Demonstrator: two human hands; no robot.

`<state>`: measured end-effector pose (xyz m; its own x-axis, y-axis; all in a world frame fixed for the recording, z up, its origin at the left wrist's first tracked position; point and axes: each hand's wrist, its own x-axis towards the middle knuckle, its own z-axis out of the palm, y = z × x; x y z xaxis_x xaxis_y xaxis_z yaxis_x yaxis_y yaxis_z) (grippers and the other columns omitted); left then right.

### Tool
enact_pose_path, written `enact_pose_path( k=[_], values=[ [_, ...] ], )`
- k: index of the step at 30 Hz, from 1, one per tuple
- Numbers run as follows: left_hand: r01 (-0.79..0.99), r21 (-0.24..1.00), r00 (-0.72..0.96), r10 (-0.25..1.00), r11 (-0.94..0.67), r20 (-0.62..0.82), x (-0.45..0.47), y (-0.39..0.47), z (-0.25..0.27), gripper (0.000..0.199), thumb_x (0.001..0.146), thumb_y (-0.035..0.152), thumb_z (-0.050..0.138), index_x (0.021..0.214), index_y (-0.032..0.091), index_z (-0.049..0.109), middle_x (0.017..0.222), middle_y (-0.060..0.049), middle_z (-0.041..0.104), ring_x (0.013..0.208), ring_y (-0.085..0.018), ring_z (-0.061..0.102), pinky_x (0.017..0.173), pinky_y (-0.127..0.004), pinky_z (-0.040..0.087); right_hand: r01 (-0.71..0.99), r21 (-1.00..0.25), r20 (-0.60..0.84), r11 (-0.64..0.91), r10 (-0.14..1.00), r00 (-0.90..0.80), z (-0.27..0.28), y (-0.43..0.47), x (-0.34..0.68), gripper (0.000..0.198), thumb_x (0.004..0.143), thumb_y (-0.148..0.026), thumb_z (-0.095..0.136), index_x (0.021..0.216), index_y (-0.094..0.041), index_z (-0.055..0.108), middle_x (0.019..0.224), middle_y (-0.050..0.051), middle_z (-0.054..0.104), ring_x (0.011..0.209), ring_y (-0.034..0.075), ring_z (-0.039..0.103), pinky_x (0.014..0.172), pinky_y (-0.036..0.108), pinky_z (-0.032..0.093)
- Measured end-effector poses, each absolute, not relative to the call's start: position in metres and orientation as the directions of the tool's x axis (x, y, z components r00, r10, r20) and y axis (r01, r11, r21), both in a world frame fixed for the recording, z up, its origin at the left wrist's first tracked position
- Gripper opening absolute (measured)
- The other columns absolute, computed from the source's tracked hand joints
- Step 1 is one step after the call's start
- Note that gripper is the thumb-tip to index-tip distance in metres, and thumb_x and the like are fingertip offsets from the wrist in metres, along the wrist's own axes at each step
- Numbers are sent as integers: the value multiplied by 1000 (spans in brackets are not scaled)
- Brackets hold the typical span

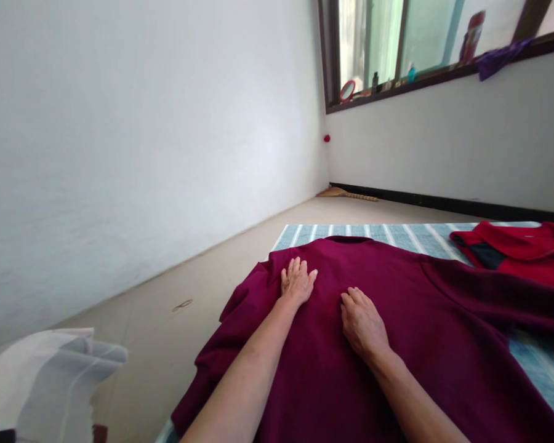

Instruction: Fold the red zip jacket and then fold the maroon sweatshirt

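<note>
A maroon long-sleeved top (323,357) lies spread over a blue-and-white striped sheet (311,234), its collar at the far end. One sleeve stretches out to the right; the left side of the top is bunched in folds along the sheet's edge. My left hand (298,281) rests flat on the upper left of the top, fingers extended. Lower and to the right, my right hand (364,320) lies on the middle of the top with its fingers slightly bent and no fabric visibly gripped.
Folded red clothing (530,246) sits at the right of the sheet. Pale checked fabric (55,381) hangs at lower left. A broom (346,194) lies by the far wall. The windowsill holds a round mirror (348,91), small bottles, a red flask (471,38) and a purple cloth (501,59).
</note>
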<state>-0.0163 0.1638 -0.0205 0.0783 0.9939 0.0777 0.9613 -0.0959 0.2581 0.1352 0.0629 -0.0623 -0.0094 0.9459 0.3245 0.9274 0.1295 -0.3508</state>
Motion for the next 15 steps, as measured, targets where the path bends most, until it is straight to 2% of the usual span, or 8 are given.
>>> enact_pose_path(
  k=[4,7,11,13,15],
  values=[
    [958,270,90,996,-95,29,-13,171,-24,51,89,47,41,133,21,45,151,-15,31,142,-28,20,112,-55,12,928,-351,324,129,946,-9,-63,63,136,38,93,-21,33,116,-14,63,130,12,56,126,24,44,106,36,31],
    [957,269,110,994,-109,13,-14,173,-16,49,90,46,39,129,18,49,147,-17,37,139,-30,27,110,-55,19,929,-345,313,131,950,-18,-63,64,137,38,94,-21,32,115,-14,63,130,12,56,126,24,44,107,35,31],
    [942,256,215,976,-216,34,-29,158,16,38,90,43,41,114,20,59,130,-12,57,125,-24,48,105,-38,34,928,-345,308,137,951,-26,-63,63,139,38,93,-21,32,115,-13,63,129,13,56,127,24,43,106,35,31],
    [937,233,253,966,-260,60,-46,137,35,34,87,40,49,114,22,59,134,-10,54,128,-22,45,107,-34,31,922,-359,315,143,949,-24,-64,63,139,38,93,-21,32,114,-13,63,128,14,57,126,25,44,105,36,32],
    [950,181,244,966,-255,81,-69,109,49,41,83,38,56,121,22,55,142,-10,45,136,-25,34,111,-40,25,918,-368,323,147,946,-22,-64,62,139,38,93,-22,33,113,-13,63,127,15,57,125,26,45,105,37,32]
  ],
)
